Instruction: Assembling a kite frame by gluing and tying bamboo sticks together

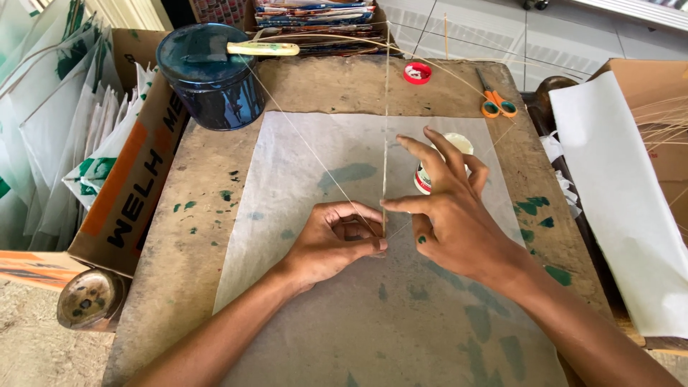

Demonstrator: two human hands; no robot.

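Note:
A thin translucent paper sheet (315,236) lies flat on a worn wooden table (179,265). A slim straight stick (385,122) runs up the sheet's middle, and a finer bent stick (301,132) crosses it at a slant. My left hand (337,240) is curled, pinching the two sticks where they meet. My right hand (448,211) touches the same joint with thumb and forefinger, its other fingers spread. A small white glue pot (430,172) stands just behind my right hand, partly hidden.
A dark blue paint tin (211,79) with a brush (261,49) across it stands at the back left. Orange-handled scissors (494,100) and a red lid (417,72) lie at the back. A cardboard box (136,179) of folded paper stands left; white sheets (616,193) lie right.

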